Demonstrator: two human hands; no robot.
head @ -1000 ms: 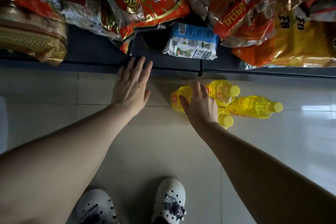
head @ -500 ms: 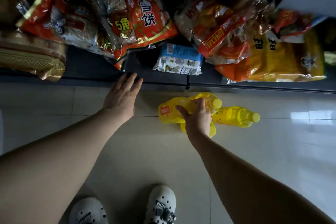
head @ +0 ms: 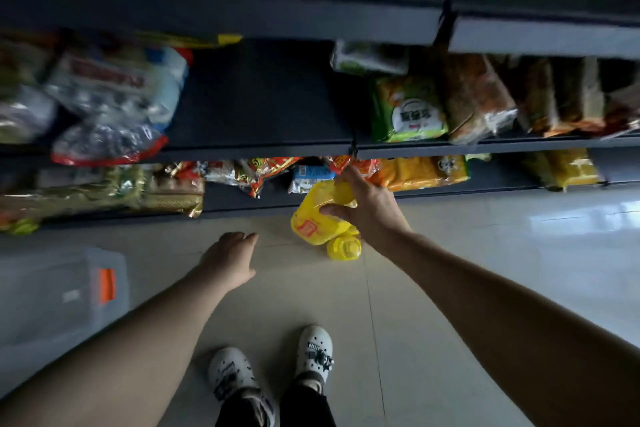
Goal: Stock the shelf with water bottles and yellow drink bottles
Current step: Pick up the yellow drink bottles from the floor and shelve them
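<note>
The right hand point(head: 369, 208) grips a bunch of yellow drink bottles point(head: 320, 215), fingers curled around them, and holds them in the air in front of the lowest shelf point(head: 242, 199), above the tiled floor point(head: 433, 253). How many bottles are in the bunch I cannot tell. The left hand point(head: 230, 258) holds nothing, its fingers relaxed and loosely spread over the floor. The middle shelf point(head: 263, 107) has a bare part between snack bags point(head: 408, 111). A clear plastic bin point(head: 62, 295) stands at the left
</note>
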